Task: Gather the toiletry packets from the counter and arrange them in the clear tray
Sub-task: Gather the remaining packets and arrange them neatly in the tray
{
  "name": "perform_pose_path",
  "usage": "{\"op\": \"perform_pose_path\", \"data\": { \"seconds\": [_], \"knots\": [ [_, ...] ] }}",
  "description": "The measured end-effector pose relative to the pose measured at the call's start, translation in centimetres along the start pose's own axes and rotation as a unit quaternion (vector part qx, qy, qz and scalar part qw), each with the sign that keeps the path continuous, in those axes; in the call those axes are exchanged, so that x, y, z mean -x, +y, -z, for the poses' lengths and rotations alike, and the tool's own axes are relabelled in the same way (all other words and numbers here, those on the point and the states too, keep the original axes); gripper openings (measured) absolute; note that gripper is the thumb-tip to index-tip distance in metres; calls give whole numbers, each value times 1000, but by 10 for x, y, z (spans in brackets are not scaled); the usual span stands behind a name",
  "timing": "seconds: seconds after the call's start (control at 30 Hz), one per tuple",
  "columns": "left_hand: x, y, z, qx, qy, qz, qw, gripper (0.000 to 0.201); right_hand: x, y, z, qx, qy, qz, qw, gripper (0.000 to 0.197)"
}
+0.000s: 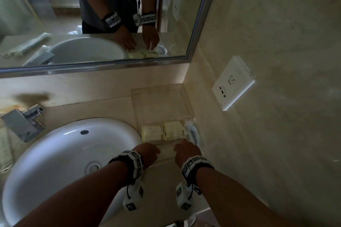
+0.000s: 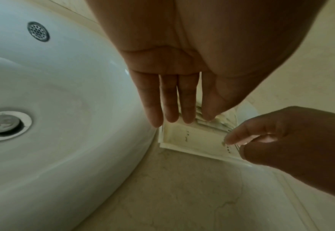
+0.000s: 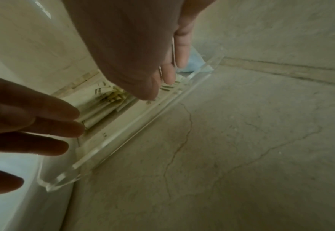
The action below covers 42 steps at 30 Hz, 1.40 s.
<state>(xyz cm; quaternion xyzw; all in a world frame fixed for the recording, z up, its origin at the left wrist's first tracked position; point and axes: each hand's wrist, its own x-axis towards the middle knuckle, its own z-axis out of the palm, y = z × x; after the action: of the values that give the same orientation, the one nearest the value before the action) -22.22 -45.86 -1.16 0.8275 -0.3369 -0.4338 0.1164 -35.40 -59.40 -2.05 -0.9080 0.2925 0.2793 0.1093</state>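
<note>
The clear tray (image 1: 187, 101) stands on the counter right of the sink, against the wall. Several cream toiletry packets (image 1: 160, 131) lie in its near half, with a pale blue-white packet (image 1: 192, 131) at the right side. My left hand (image 1: 151, 150) hangs over the tray's near left corner (image 2: 192, 150), fingers (image 2: 188, 109) straight and holding nothing. My right hand (image 1: 184, 148) is at the near right part of the tray. In the right wrist view its thumb and fingers (image 3: 168, 75) pinch a thin packet down among the others (image 3: 103, 100), behind the tray wall (image 3: 123, 140).
The white sink (image 1: 64, 153) touches the tray's left side, with the faucet (image 1: 24, 121) at far left. The side wall with a socket plate (image 1: 233, 83) runs close on the right. The mirror (image 1: 92, 14) shows long white packets (image 1: 27, 44) left of the sink.
</note>
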Motion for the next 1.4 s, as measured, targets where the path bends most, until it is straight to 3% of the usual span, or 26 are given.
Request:
{"op": "perform_pose_path", "data": {
  "seconds": [0.17,0.33,0.53,0.9,1.23,1.4],
  "knots": [
    [3,-5,0,-1,25,-12,1000,33,4,0,0,-16,-35,6,999,41],
    [14,-13,17,8,45,-5,999,32,11,1,12,-16,17,22,999,34],
    [40,-31,52,-10,78,-6,997,35,10,-33,36,-53,54,52,996,31],
    [128,-128,97,70,223,115,966,34,9,-178,76,-1,69,215,974,34],
    [221,-268,82,172,284,211,919,12,39,-352,52,83,48,394,914,32],
    [250,-321,81,197,320,255,891,7,45,-415,37,110,47,417,901,30]
  ]
}}
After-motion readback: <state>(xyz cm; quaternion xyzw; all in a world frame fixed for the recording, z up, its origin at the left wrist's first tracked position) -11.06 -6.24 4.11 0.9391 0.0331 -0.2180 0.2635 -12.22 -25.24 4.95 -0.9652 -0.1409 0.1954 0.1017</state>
